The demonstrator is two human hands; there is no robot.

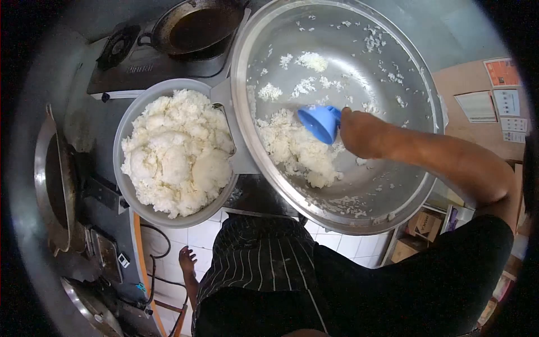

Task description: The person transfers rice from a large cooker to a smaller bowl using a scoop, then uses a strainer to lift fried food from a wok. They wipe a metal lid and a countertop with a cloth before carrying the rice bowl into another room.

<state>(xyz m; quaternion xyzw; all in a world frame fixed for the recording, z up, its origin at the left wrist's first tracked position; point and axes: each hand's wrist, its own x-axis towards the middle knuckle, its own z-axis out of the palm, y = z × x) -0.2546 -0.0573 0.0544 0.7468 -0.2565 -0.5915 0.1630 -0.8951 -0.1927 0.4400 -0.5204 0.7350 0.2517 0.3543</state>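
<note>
Blue cup (319, 122) is inside the big metal pot (393, 191), by the loose rice (297, 149). I judge it light, stiff, maybe slick when wet; I'd grip its handle side, where the right hand (362, 133) has fingers curled tight. Rice looks soft, sticky. Beside the pot, grey tub (118, 151), rice-heaped. Left hand (188, 259) hangs low, fingers loosely parted, nothing held.

Hands number two: the right hand (359, 133) and the left hand (187, 259). There is one scoop (321, 123), at the right hand, and one pot (240, 84), below it. One tub (119, 151) is ahead of the left hand. Rice forms two main heaps: one heap (179, 151) in the tub, another heap (300, 149) in the pot. Two woks show, one wok (205, 28) far ahead of the left hand, one wok (53, 185) to its left. At least four papers (476, 106) are right of the right hand.
</note>
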